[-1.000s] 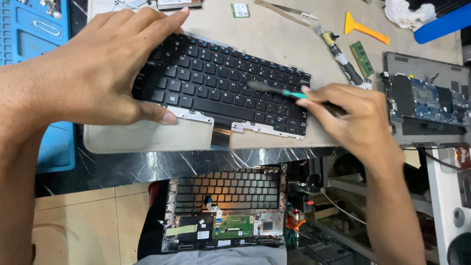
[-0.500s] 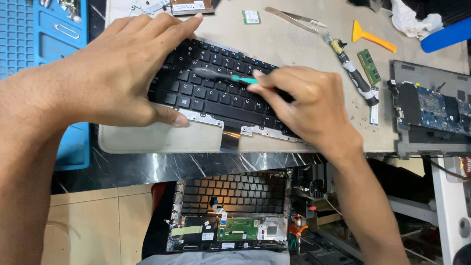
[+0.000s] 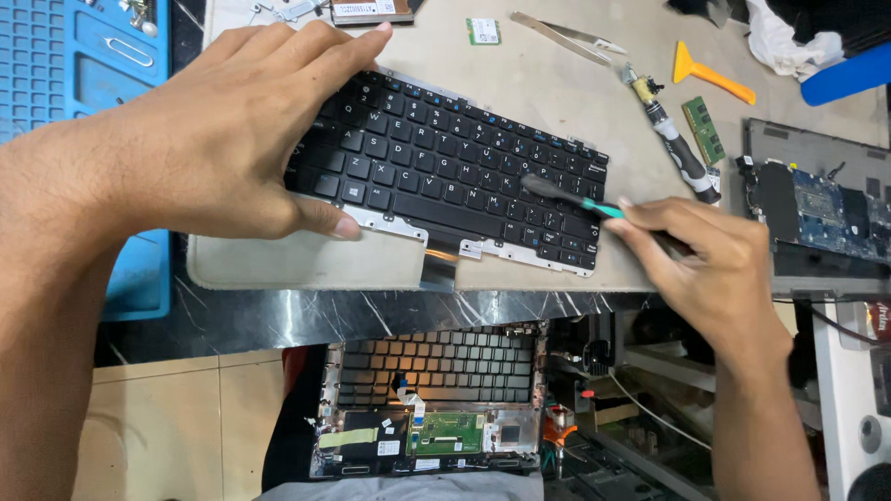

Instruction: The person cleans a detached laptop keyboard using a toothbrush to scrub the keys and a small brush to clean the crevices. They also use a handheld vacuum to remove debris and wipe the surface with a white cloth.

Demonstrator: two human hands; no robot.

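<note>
Head view: a black laptop keyboard lies flat on a beige mat on the counter. The left hand presses spread fingers on the keyboard's left end. The right hand grips a small brush, its dark tip touching the right-hand keys. A laptop base sits below.

We find bare mat beyond the keyboard, up to the tweezers near the far edge. Along the near edge, a bare strip lies left of the ribbon cable. Toward the right edge, a screwdriver, a memory stick and an orange scraper crowd the way.
</note>
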